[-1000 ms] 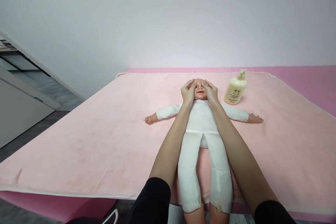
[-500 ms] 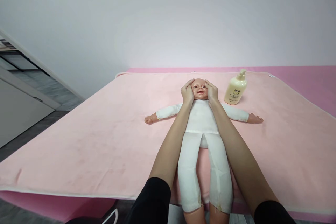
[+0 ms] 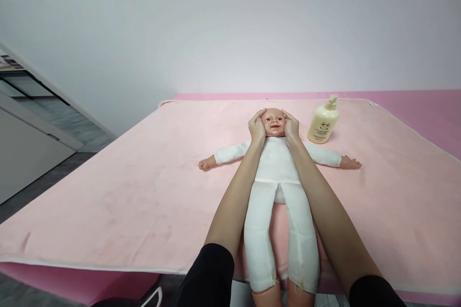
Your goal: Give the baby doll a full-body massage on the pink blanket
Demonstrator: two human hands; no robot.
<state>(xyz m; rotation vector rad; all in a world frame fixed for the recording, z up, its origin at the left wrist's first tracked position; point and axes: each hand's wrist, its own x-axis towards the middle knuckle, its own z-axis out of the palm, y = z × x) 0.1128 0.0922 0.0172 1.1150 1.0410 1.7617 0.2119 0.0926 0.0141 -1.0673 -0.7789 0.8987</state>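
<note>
A baby doll (image 3: 276,159) with a white cloth body lies on its back on the pink towel (image 3: 144,192), its arms spread out to both sides. My left hand (image 3: 257,127) cups one side of the doll's head (image 3: 274,120), fingertips by the temple. On the opposite side, my right hand (image 3: 291,127) is curved around the head in the same way. Between the hands the doll's face stays uncovered. Parts of its upper arms are hidden behind my wrists and forearms, and the lower legs run past the towel's front edge.
A pale yellow pump bottle (image 3: 323,122) stands upright on the towel, right of the doll's head. Behind the pink table (image 3: 425,115) rises a white partition wall (image 3: 230,38). Part of a white handle-like shape (image 3: 153,296) shows below the towel's front edge.
Both hands remain at the doll's head. The fingertips have slid slightly outward, so a little more of the forehead and temples shows. The doll's body and the bottle have not moved.
</note>
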